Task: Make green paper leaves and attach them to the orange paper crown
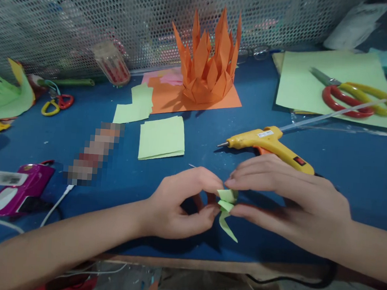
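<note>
The glue gun bears a white label, too small to read. Both the left hand and right hand pinch folded green paper between fingers.

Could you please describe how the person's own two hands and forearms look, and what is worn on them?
Left hand and right hand are bare, with slim fingers. No glove, ring, watch or bracelet shows. Both forearms are uncovered as far as the view reaches, with no sleeve.
</note>
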The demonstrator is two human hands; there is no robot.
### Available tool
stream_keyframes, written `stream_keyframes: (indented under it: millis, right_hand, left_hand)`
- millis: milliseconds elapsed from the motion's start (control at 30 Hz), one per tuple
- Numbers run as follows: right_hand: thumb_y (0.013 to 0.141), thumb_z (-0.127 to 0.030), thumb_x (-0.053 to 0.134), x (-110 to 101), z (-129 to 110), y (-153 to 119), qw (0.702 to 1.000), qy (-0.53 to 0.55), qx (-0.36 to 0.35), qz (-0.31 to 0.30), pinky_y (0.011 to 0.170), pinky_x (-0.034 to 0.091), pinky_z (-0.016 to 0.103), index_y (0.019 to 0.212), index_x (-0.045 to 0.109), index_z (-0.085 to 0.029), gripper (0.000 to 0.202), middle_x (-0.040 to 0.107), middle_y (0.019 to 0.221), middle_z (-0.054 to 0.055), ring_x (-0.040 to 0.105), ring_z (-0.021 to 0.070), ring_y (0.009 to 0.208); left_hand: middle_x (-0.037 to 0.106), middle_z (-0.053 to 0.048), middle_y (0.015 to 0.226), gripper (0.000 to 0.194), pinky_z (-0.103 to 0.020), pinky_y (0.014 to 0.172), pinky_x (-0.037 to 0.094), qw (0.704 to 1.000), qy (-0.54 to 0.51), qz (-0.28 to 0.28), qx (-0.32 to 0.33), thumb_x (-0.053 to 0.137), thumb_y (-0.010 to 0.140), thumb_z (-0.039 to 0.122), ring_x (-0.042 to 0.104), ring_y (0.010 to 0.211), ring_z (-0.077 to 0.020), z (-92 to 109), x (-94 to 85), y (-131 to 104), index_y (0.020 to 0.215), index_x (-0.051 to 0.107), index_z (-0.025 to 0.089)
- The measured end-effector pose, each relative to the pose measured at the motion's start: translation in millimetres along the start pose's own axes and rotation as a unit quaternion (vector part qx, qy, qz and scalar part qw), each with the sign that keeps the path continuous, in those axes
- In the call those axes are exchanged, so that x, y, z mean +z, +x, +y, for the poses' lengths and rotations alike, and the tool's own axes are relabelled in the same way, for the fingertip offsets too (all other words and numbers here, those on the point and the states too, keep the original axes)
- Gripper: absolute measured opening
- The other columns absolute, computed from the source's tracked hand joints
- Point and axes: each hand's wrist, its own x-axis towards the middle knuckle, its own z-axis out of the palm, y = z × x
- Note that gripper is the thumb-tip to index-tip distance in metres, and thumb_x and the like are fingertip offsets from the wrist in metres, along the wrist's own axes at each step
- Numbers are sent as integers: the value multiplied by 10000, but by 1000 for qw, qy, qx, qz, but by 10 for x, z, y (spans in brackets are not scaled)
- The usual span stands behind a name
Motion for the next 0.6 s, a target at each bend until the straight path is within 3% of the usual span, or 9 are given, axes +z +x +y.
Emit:
stream_keyframes:
  millis: [233,600]
  right_hand:
    - [897,-284,680,-18,-5,3,1000,-1,-1,-16,784,606,266,1022,707,-212,147,758,895,49,738,158,832]
    - [912,-256,663,-2,-12,-10,1000,-14,-1,-3,717,603,253,991,723,-217,106,739,851,35,713,130,754]
  left_hand:
    - [714,-62,793,86,-187,579,580,1000,-19,3,-23,666,874,193,686,650,-130,20,-8,9,923,599,171]
    - [746,-71,795,56,-153,547,553,998,-12,38,-52,713,842,137,700,695,-126,60,6,18,857,662,153]
